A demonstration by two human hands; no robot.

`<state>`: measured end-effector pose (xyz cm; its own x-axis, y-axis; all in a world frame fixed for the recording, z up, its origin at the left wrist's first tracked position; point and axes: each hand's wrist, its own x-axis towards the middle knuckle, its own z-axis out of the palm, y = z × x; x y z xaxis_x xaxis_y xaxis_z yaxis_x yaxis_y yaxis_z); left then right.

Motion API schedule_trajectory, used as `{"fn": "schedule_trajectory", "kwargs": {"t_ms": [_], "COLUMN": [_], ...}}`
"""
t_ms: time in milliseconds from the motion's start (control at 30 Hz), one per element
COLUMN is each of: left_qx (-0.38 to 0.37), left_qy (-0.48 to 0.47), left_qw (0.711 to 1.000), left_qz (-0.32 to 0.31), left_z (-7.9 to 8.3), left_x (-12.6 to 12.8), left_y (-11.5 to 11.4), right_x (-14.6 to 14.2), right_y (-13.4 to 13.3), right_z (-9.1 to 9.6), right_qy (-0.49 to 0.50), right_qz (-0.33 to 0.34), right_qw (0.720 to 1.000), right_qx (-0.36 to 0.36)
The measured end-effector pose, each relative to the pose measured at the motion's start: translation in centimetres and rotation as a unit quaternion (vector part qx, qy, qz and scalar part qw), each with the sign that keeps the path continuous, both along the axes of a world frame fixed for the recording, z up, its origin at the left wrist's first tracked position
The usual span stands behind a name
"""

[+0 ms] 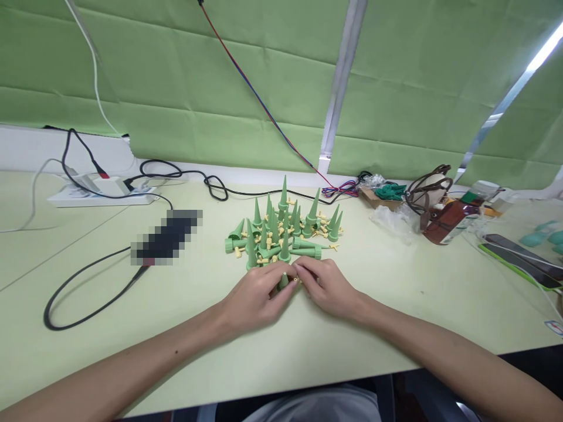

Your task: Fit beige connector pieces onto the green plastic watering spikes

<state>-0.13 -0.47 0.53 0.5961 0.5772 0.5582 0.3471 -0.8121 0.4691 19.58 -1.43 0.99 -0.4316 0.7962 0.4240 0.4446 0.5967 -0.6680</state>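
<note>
At the centre of the pale green worktop (396, 305), just toward 6 o'clock from the pile: one green cone (284, 281), pinched in the left hand (255, 299), its fingers closed round the cone's body so the wide end faces the other hand. Right hand (328, 288): fingertips nipped on a small cream valve piece (296, 281), held against the cone's side, both hands resting low on the worktop, apparently for steadiness.

Pile of green cones (284, 231), toward 12 o'clock of the hands: many upright on their wide bases, several lying flat, cream fittings scattered among them; kept within close reach.

At 10 o'clock: white power strip (101, 192) and black cable (88, 293).

At 2 o'clock: cardboard box (377, 198), brown strap bundle (433, 199), clear plastic bag (391, 220).

At 3 o'clock: two phones (519, 255).

Backdrop: green fabric (176, 76).
</note>
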Motion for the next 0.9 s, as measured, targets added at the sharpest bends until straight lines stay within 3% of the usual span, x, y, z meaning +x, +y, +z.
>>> {"fn": "schedule_trajectory", "kwargs": {"t_ms": [167, 467, 900], "left_qx": [-0.001, 0.023, 0.032], "left_qy": [-0.044, -0.044, -0.043], "left_qw": [0.998, 0.999, 0.998], "left_qz": [0.045, 0.011, 0.02], "left_z": [0.32, -0.04, 0.0], "left_x": [0.14, 0.0, -0.16], "left_y": [0.04, 0.01, 0.29], "right_x": [0.08, 0.05, -0.16], "right_y": [-0.19, -0.05, -0.26], "right_z": [-0.1, -0.29, -0.01], "right_qy": [0.037, 0.042, 0.032], "right_qz": [-0.007, -0.025, -0.017], "right_qw": [0.999, 0.999, 0.999], "right_qx": [-0.029, -0.025, -0.014]}}
